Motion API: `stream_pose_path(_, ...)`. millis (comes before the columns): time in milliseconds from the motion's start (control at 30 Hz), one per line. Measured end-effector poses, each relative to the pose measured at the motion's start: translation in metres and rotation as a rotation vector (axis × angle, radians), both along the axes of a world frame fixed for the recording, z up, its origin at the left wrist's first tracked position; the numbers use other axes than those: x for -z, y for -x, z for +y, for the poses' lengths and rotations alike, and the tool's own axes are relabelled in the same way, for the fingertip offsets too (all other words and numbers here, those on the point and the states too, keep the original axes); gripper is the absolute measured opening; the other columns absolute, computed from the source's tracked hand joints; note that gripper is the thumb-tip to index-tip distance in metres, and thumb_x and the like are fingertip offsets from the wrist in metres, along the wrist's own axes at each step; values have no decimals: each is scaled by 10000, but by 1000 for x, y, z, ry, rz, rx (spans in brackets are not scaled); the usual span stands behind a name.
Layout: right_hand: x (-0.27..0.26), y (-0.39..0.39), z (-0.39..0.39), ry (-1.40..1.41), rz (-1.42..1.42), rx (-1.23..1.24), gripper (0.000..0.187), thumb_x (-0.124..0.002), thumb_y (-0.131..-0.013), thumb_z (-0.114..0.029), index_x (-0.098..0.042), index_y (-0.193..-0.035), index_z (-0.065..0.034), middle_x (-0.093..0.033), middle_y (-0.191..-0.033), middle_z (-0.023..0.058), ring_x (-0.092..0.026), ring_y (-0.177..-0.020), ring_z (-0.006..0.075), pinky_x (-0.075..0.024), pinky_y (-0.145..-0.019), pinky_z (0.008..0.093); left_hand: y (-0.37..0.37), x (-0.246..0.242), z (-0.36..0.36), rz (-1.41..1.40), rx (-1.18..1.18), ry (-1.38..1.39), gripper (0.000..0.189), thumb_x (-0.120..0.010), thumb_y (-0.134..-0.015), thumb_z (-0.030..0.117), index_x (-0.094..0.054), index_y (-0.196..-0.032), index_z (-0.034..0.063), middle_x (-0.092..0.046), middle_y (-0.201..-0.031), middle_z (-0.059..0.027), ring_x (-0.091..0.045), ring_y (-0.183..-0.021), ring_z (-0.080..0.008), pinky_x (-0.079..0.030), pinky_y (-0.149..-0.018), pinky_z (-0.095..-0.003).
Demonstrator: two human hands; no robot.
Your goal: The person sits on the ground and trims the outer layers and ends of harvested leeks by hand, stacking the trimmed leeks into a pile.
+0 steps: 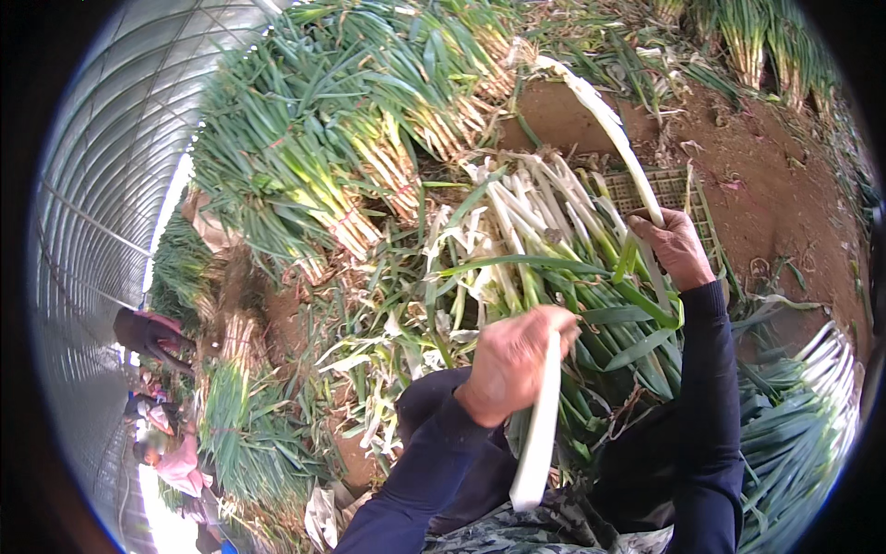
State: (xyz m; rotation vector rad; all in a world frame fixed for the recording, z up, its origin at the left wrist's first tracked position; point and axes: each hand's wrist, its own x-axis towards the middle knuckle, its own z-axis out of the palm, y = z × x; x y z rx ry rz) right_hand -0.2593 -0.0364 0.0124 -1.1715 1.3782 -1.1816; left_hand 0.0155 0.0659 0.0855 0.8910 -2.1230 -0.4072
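My left hand point(519, 360) is closed on a smooth white length of green onion point(536, 443) that hangs down over my lap; whether it is a stalk or a peeled layer I cannot tell. Up and to the right, my right hand point(671, 242) grips a long green onion point(612, 124), whose white shaft bends up and left to its roots. Beneath both hands lies a pile of green onions point(533, 221), white ends away from me and green leaves towards me. Part of it rests on a yellowish plastic crate point(702, 215).
Banded bundles of green onions point(332, 152) stand at the upper left. White-stemmed onions point(824, 388) lie at the lower right. Peeled leaves point(374, 367) litter the soil floor point(768, 180). Several people, one in a pink top point(181, 464), are at the far left, beside the arched greenhouse wall point(104, 173).
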Motion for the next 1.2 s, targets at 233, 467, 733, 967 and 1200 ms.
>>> stream_pose_path(233, 11, 6, -5, 34, -21, 19, 193, -769, -940, -188, -767, -1005, -6, -645, -764, -45, -521, -662, 45, -442, -601, 249, 20, 18, 0, -44, -4, -103, 154, -747, -907, 92, -664, -1034, 64, -698, -857, -115, -695, -687, -306, -542, -608, -369)
stream_pose_path(467, 14, 5, -6, 60, 29, -31, 247, -768, -927, -188, -775, -1116, -29, -733, -856, -8, -610, -739, 63, -513, -706, 273, 12, 29, -7, -74, -149, -124, 84, -721, -955, 109, -680, -1009, 59, -713, -833, -144, -716, -701, -305, -547, -613, -348)
stream_pose_path(733, 16, 13, 2, 38, 37, -17, 248, -780, -918, -204, -783, -1091, -27, -724, -827, -5, -592, -710, 69, -505, -683, 275, 16, 27, -4, -95, -138, -83, 86, -708, -969, 127, -676, -1016, 62, -708, -824, -143, -718, -691, -304, -550, -602, -357)
stream_pose_path(967, 14, 36, 3, 13, 86, 71, 173, -773, -937, -185, -785, -1011, -29, -688, -794, -37, -556, -665, 49, -469, -608, 264, 38, 10, 35, -11, 282, 29, 272, -797, -807, 74, -666, -1040, 25, -708, -902, -115, -685, -643, -250, -568, -574, -335)
stream_pose_path(1200, -13, 70, 4, 205, 22, 396, 192, -772, -951, -214, -779, -1033, -40, -658, -756, -39, -485, -555, 24, -397, -499, 226, 44, 5, 54, 45, 372, -3, 286, -805, -805, 105, -683, -1036, -11, -695, -910, -130, -643, -605, -216, -533, -539, -309)
